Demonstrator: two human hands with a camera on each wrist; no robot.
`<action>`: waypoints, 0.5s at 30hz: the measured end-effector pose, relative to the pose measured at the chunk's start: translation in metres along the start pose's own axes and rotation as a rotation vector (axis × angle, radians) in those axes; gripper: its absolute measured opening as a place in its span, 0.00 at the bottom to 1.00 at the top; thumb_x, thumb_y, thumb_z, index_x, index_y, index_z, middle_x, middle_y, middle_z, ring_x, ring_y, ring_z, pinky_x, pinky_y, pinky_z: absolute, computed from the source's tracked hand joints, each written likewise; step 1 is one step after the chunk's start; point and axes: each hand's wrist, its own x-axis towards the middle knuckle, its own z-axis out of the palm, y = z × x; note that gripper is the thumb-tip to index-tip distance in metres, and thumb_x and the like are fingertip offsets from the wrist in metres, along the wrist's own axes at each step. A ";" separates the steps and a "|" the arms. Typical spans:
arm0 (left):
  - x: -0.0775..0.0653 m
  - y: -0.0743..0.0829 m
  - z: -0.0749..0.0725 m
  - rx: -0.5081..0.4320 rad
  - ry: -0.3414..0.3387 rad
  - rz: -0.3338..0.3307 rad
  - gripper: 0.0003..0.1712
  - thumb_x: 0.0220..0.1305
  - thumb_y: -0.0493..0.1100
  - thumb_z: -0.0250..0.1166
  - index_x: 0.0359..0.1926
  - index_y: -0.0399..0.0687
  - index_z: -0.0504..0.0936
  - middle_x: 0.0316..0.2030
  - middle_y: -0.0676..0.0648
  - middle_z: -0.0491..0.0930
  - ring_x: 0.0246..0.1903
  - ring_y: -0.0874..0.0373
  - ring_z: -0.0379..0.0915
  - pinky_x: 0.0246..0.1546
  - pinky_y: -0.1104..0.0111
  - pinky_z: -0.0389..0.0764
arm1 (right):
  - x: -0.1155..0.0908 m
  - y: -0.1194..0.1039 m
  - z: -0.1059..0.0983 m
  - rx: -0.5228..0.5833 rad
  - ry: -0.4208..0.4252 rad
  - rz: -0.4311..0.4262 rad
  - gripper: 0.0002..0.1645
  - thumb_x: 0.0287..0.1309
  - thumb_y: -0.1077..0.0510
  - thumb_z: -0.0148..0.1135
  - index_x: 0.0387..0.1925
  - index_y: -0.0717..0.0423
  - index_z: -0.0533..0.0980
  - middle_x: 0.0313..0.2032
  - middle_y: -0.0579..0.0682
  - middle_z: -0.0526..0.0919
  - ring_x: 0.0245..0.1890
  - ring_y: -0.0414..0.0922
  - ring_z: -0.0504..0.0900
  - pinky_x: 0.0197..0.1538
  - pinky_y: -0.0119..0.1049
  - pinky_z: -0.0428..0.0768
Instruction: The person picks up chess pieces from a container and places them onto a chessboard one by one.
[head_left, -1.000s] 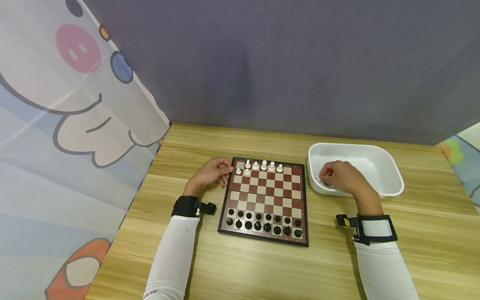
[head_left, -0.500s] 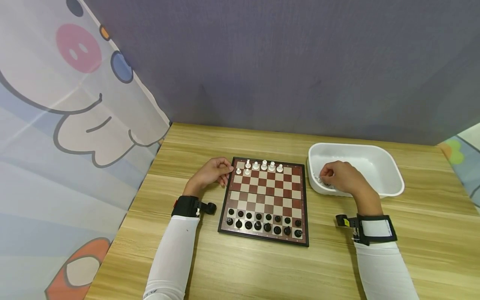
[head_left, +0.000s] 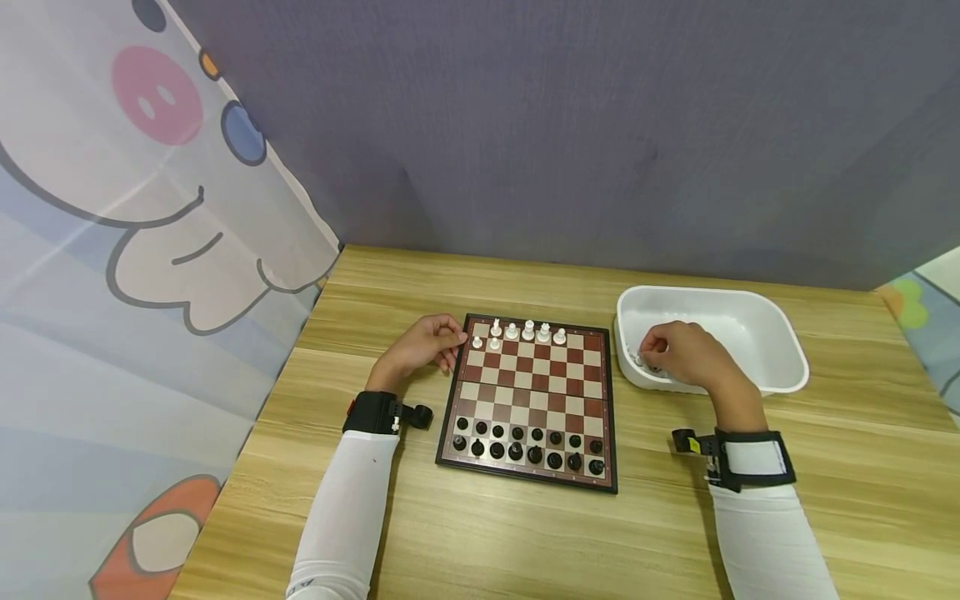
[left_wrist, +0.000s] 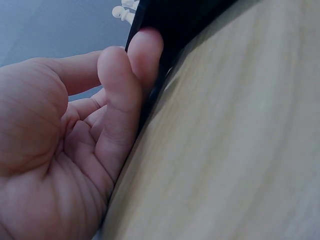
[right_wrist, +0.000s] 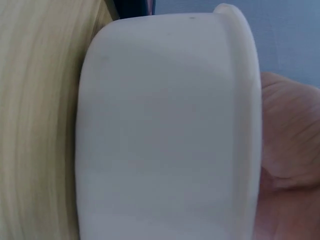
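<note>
In the head view, the chessboard (head_left: 525, 387) lies open on the wooden surface (head_left: 525, 542), with the white tub (head_left: 750, 329) just beside it, toward its two o'clock. Sixteen black pieces (head_left: 535, 454) fill two rows along the board's six o'clock side; seven white pieces (head_left: 528, 330) stand near its far edge, bunched toward eleven. The right hand (head_left: 684, 357) dips into the tub's eight o'clock corner, where a few small pieces (head_left: 637, 361) show. The step in hand looks like picking out a white piece for the unfilled far rows; the next move would call for a fine pinch and a lift clear of the rim. That grip is bent inward, but I cannot tell whether anything is grasped. The left hand (head_left: 427, 346) touches the board's edge at ten o'clock. In the left wrist view, its loosely bent fingers lie against the dark edge; whether they pinch it, I cannot tell. In the right wrist view, the tub's outer wall hides its contents and the fingertips, the palm showing past the rim at three o'clock.
</note>
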 end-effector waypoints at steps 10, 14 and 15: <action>0.001 -0.001 0.001 0.000 0.005 -0.006 0.09 0.76 0.39 0.60 0.48 0.36 0.75 0.24 0.48 0.79 0.19 0.59 0.76 0.21 0.70 0.84 | -0.003 -0.006 -0.006 -0.020 0.069 -0.040 0.04 0.64 0.59 0.65 0.33 0.54 0.83 0.28 0.46 0.85 0.29 0.42 0.78 0.34 0.36 0.74; 0.001 0.000 0.001 0.004 0.006 -0.004 0.08 0.76 0.39 0.60 0.48 0.36 0.75 0.24 0.48 0.78 0.19 0.59 0.76 0.22 0.70 0.84 | -0.004 -0.008 -0.007 -0.014 0.101 -0.051 0.03 0.64 0.60 0.66 0.34 0.54 0.83 0.28 0.47 0.85 0.28 0.42 0.77 0.32 0.36 0.73; 0.000 0.001 0.001 0.007 0.008 -0.005 0.08 0.76 0.39 0.60 0.48 0.36 0.76 0.24 0.48 0.78 0.19 0.59 0.77 0.21 0.70 0.84 | -0.004 -0.008 -0.007 -0.009 0.108 -0.053 0.03 0.64 0.60 0.66 0.34 0.54 0.83 0.28 0.47 0.85 0.28 0.42 0.77 0.32 0.36 0.73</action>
